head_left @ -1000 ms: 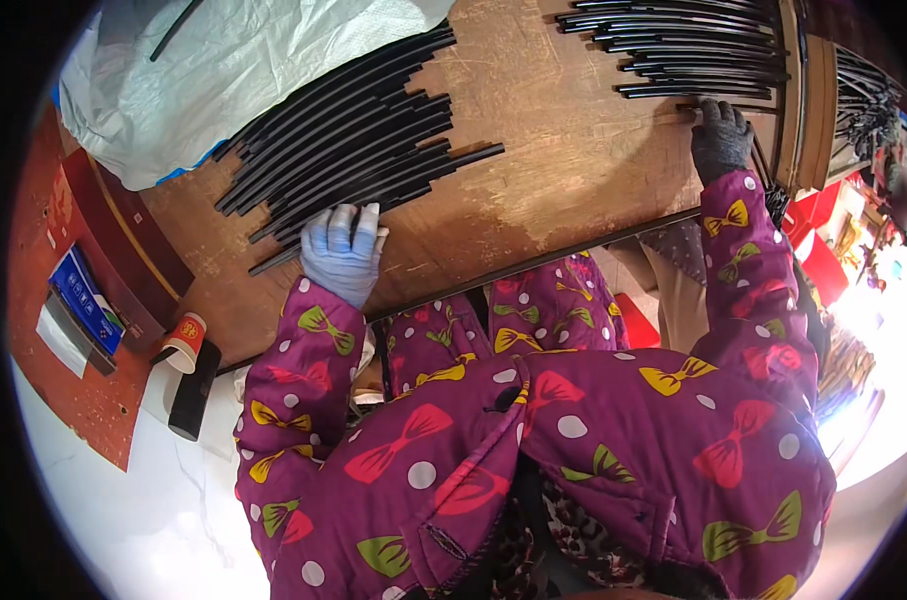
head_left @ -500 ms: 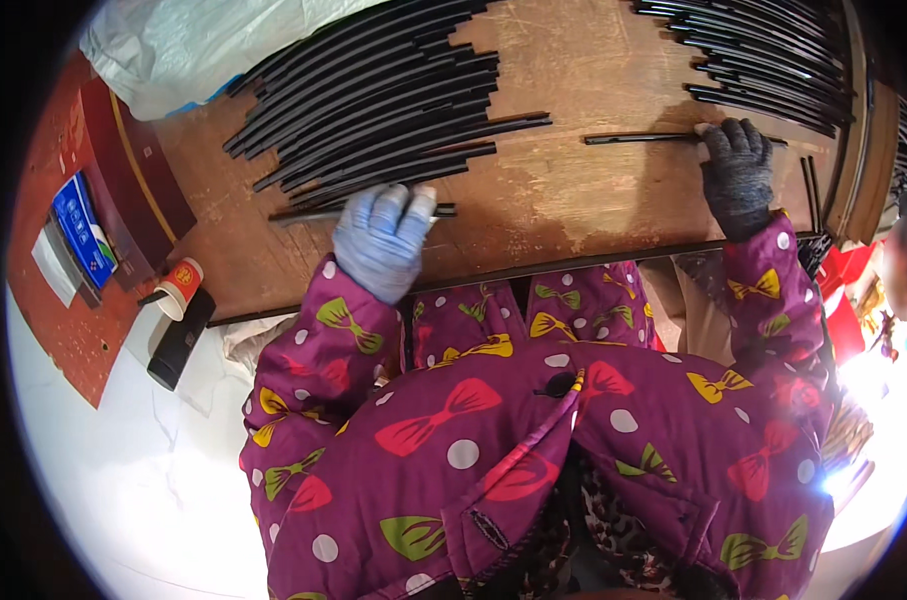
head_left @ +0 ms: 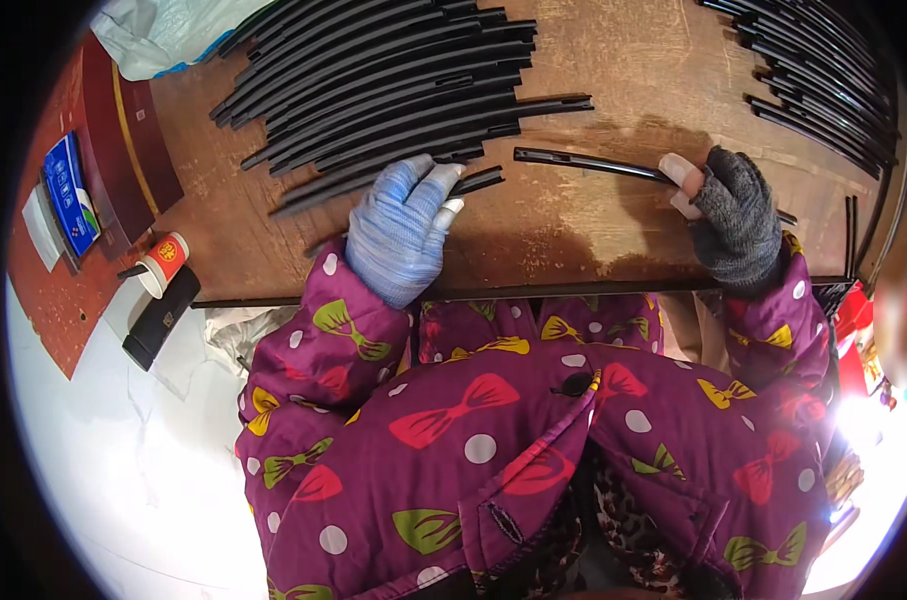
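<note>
A paper cup (head_left: 169, 258) sits near a black case (head_left: 159, 324) and blue packet (head_left: 69, 190).

Open tabletop (head_left: 638, 70) parts the left rods (head_left: 393, 90) from the right rods (head_left: 823, 85); a held rod (head_left: 588, 160) partly bars the near side.

At a scuffed brown wooden worktop (head_left: 623, 65), we pinch a slim glossy black strip (head_left: 588, 162) in our dark-grey-gloved right grip (head_left: 738, 220); our pale-blue-gloved left grip (head_left: 398, 232) holds a second black strip (head_left: 483, 180) beside closely laid long black strips (head_left: 393, 85).
</note>
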The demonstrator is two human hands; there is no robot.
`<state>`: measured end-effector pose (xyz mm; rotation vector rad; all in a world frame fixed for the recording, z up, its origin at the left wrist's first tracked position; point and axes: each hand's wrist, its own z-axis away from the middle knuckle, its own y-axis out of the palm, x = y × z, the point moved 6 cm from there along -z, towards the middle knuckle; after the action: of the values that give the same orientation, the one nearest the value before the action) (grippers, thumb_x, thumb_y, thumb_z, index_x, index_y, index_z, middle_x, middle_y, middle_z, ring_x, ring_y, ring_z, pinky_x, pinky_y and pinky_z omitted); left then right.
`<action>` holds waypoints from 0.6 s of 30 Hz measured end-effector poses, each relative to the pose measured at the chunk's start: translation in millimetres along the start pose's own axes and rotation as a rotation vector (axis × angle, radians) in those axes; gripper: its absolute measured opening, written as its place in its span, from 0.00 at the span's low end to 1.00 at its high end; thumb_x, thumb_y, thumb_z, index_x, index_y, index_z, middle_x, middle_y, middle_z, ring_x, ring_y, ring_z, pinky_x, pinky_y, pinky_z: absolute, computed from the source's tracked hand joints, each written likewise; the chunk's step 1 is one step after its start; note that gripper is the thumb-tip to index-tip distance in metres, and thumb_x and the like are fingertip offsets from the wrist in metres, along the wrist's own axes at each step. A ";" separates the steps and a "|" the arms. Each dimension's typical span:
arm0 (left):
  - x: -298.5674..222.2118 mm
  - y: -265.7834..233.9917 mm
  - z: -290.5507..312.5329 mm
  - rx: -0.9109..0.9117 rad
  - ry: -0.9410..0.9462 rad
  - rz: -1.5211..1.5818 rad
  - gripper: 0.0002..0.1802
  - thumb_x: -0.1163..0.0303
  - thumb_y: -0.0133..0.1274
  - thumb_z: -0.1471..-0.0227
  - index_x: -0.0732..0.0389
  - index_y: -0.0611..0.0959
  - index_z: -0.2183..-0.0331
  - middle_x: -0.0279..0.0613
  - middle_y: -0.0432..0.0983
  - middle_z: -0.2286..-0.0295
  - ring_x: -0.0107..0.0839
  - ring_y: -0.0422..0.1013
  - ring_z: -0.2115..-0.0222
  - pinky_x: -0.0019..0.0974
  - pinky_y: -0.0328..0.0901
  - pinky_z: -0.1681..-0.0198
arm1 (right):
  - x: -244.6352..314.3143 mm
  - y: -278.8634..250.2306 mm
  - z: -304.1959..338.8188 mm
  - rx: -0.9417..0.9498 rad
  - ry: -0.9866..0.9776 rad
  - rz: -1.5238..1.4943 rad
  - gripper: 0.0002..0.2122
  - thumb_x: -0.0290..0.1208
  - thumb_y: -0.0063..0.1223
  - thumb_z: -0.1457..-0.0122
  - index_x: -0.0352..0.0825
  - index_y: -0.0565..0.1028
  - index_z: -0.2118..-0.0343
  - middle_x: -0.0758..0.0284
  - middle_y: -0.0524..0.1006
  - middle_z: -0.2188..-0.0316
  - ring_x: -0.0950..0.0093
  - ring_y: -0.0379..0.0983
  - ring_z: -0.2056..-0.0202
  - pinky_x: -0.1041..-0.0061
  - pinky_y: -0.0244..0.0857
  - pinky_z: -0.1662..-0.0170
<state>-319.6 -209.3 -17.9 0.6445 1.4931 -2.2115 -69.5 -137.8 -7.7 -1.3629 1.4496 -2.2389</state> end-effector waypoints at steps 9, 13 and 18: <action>-13.3 -9.9 -10.9 0.067 0.136 -0.240 0.20 0.69 0.54 0.61 0.51 0.77 0.60 0.40 0.68 0.76 0.38 0.67 0.75 0.37 0.64 0.72 | 6.7 -8.0 -9.3 -0.054 -0.045 -0.024 0.18 0.21 0.54 0.58 0.36 0.71 0.60 0.61 0.66 0.74 0.60 0.63 0.74 0.66 0.58 0.71; -13.0 -16.5 -15.7 0.122 0.061 -0.220 0.20 0.70 0.53 0.59 0.54 0.75 0.59 0.41 0.71 0.76 0.38 0.68 0.75 0.35 0.65 0.73 | 5.3 -8.9 -4.9 -0.035 -0.006 -0.023 0.18 0.20 0.54 0.58 0.35 0.71 0.60 0.59 0.67 0.72 0.58 0.64 0.72 0.65 0.59 0.69; -6.8 -22.4 -12.8 -0.023 0.019 0.147 0.14 0.69 0.52 0.55 0.61 0.74 0.64 0.45 0.75 0.71 0.41 0.72 0.72 0.34 0.66 0.69 | 7.4 -13.0 -6.8 -0.085 -0.010 -0.050 0.18 0.19 0.54 0.59 0.35 0.71 0.61 0.59 0.67 0.73 0.59 0.64 0.73 0.65 0.59 0.70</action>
<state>-324.5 -188.9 -1.3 0.7452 1.4298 -2.0804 -74.6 -130.6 6.1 -1.4491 1.5407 -2.2201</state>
